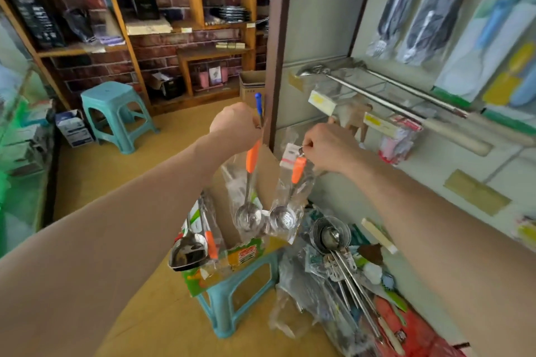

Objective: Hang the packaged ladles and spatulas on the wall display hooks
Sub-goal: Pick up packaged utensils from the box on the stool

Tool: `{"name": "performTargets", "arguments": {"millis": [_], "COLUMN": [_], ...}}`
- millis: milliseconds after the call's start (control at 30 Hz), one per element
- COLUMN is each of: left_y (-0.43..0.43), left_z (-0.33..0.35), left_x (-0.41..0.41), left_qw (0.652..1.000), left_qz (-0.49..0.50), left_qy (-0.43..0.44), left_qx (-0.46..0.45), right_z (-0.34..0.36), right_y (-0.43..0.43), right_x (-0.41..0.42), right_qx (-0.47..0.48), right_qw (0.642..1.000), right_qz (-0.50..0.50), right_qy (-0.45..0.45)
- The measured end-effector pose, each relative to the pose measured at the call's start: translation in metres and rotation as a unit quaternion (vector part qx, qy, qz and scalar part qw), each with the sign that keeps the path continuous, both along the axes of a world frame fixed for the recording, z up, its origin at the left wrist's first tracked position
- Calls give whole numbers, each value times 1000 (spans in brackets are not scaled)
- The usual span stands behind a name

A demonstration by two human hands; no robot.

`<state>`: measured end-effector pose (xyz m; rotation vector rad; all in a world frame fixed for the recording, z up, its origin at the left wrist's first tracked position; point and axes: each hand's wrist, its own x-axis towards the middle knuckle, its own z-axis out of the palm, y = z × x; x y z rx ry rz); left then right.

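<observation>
Down at the front, a blue stool (229, 301) carries a cardboard box (246, 253) with a packaged spatula (190, 249) leaning in it, and a heap of loose utensils (339, 243) lies on the floor just beside it. There's plenty left to hang, so I'd call the job partway through.

Up a level, both hands are busy. The left hand (236, 124) is fisted round a bunch of packets: an orange-handled ladle (253, 159) dangles below it and a blue handle (258, 101) pokes out above. The right hand (327, 148) pinches the top card of a second ladle (298, 171), fingers curled tight at the hang hole, and the bowl swings free over the box.

Beyond the knuckles sits the hook with the yellow tag (374, 122) — the next move looks like threading that hole onto a hook tip, which wants a level, careful push. Whether the card already touches a hook, I can't tell.
</observation>
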<state>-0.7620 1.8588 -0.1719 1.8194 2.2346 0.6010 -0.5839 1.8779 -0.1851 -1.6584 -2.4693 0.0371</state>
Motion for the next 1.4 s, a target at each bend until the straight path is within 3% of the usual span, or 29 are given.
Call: {"name": "performTargets", "arguments": {"millis": [200,567,833,1200,1400], "left_y": [-18,-59,-75,-107,-132], "left_z": [16,27,46,89,105], "left_x": [87,229,299,374,408], "left_qw": [980,922,880,782,736], "left_qz": [-112,-273,-399,-562,-631], "left_qy": [160,276,257,249,214], "left_qx": [-31,-15,21,108,121], "right_z": [17,34,55,92,108], "right_y": [-31,-110,-161,-228,-269], "right_x": [70,196,266,307,324], "right_qx": [25,-9,-22,18,49], "right_qw": [999,991,980,941,916], "right_qz": [-19,-77,-160,-315,-389], "right_qy": [-42,-108,-113,-122,-84]}}
